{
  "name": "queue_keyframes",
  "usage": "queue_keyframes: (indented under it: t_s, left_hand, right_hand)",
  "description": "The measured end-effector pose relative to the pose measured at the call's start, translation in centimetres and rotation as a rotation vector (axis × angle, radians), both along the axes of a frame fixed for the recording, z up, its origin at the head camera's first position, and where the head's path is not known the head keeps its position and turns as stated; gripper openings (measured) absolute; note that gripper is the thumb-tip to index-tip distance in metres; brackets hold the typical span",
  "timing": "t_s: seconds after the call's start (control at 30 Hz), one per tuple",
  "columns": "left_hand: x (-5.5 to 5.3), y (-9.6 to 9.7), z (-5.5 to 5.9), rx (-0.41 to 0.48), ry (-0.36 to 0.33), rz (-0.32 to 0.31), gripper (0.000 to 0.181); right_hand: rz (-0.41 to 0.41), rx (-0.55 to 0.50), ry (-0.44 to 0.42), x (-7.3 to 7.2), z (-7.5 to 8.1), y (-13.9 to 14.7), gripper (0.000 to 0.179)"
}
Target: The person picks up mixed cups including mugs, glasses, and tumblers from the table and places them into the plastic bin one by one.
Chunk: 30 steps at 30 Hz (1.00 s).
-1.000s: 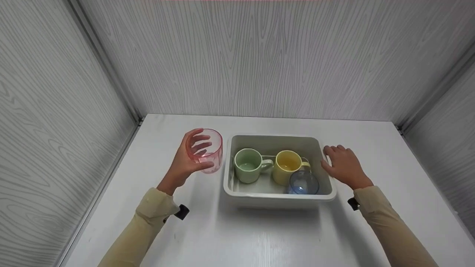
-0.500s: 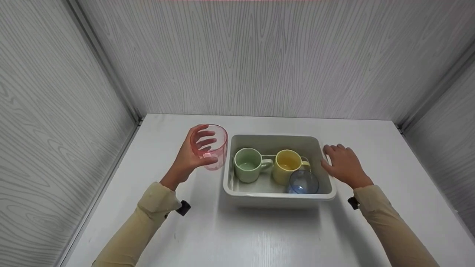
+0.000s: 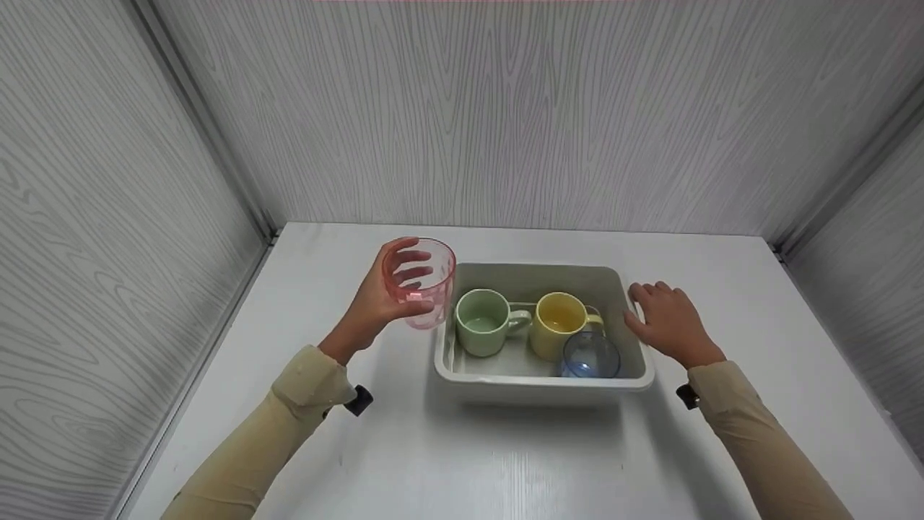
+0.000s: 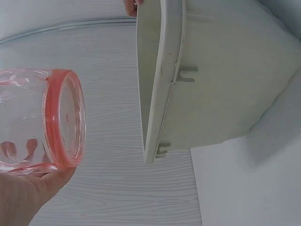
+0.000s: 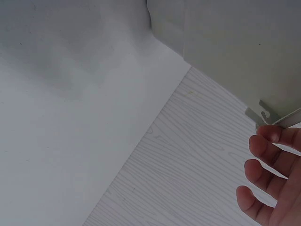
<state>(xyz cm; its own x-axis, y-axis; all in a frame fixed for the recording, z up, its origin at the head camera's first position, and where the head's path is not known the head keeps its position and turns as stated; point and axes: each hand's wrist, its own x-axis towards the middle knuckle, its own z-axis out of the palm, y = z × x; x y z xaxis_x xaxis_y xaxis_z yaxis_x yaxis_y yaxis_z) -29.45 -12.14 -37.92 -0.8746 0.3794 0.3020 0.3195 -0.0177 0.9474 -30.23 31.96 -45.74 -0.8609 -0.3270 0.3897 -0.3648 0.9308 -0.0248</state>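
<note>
My left hand [image 3: 375,300] grips a clear pink-tinted drinking glass [image 3: 439,283] from its left side, fingers behind and thumb in front. The glass is in the air, its right side over the left rim of a pale grey plastic bin [image 3: 534,383]. In the left wrist view, the glass's thick pink base [image 4: 57,120] faces the bin's outer wall [image 4: 225,80] with a gap between. Inside the bin stand a green mug [image 3: 479,341], a yellow mug [image 3: 546,343] and a clear blue glass [image 3: 603,355]. At the bin's right rim rests my right hand [image 3: 671,321], fingers loosely bent.
The bin stands on a white table [image 3: 505,462]. Grey wood-grain panels [image 3: 462,123] close off the back and both sides. Behind the yellow mug a thin pale curved edge shows; what it belongs to is unclear.
My left hand has carried the pink glass to the right and slightly away from me, up to the bin's left rim. My right hand and the bin have stayed put.
</note>
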Motion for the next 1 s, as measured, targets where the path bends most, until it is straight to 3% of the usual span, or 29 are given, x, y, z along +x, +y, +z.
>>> queue_keyframes:
  t_s: [0.23, 1.0]
  left_hand:
    - [0.0, 0.5, 0.6, -0.028, -0.012, -0.012, 0.09]
    - [-0.8, 3.8, 4.5, -0.197, -0.029, -0.091, 0.085]
  right_hand:
    - [0.006, -0.004, 0.004, -0.1, -0.1, 0.1, 0.027]
    - [-0.007, 0.0, -0.004, -0.1, 0.1, 0.1, 0.029]
